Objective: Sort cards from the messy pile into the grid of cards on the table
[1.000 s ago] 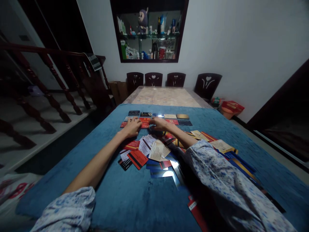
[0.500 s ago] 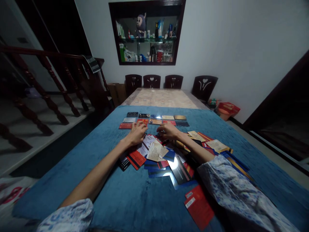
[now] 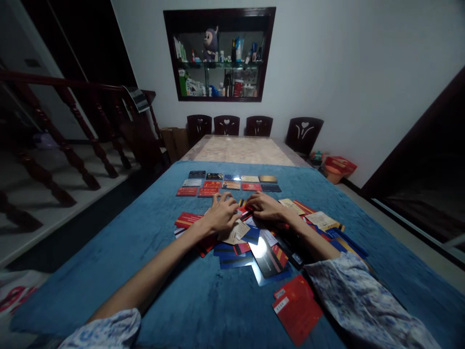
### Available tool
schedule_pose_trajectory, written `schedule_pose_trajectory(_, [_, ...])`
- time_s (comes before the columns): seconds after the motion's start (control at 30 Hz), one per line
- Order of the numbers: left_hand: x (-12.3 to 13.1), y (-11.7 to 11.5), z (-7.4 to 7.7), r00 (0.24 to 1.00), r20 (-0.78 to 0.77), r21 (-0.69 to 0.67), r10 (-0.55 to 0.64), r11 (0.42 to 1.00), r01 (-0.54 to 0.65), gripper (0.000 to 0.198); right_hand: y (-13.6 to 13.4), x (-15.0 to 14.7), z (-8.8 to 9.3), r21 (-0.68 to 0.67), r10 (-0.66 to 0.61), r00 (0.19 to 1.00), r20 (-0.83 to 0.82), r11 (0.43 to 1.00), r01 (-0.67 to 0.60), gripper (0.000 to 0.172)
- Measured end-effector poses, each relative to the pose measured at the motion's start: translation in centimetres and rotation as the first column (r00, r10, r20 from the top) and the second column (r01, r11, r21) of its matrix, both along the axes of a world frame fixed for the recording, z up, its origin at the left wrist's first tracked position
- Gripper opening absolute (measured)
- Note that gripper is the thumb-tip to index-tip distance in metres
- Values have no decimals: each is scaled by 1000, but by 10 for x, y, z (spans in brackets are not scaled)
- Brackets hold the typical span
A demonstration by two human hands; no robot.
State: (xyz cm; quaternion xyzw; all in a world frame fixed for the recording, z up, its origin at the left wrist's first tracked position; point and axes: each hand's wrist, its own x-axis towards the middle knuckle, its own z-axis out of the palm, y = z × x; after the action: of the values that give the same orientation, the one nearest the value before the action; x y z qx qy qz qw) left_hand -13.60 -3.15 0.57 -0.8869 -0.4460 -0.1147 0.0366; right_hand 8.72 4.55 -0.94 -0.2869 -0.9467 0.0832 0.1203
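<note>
A loose pile of cards (image 3: 261, 242), red, blue, black and cream, lies on the blue cloth (image 3: 203, 300) in front of me. My left hand (image 3: 220, 217) rests palm down on the pile, fingers stretched over a cream card. My right hand (image 3: 267, 207) lies beside it on the pile, fingers curled down onto the cards near a red one. Beyond both hands, neat rows of cards (image 3: 228, 184) lie side by side on the cloth. I cannot make out a card lifted in either hand.
Two red cards (image 3: 296, 308) lie apart at the near right. The cloth covers the near end of a long table whose marble top (image 3: 241, 149) shows beyond. Several dark chairs (image 3: 254, 125) stand at the far end. A wooden railing (image 3: 72, 121) runs at the left.
Both hands have drawn back from the neat rows toward me and now rest on the loose pile. The rows now show a few cards more at their near left.
</note>
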Motion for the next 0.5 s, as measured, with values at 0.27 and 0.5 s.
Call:
schedule_pose_trajectory(0.27, [12,-10,-7,1000,13,-23,-18,1000,18,30,-9,2,6,-8,32,999,-29,999,-33,30])
schedule_pose_trajectory(0.5, [12,-7,-11,998,35,-24,43,999,-42,28,-5,2,3,-2,132,989,-69,991,-132,26])
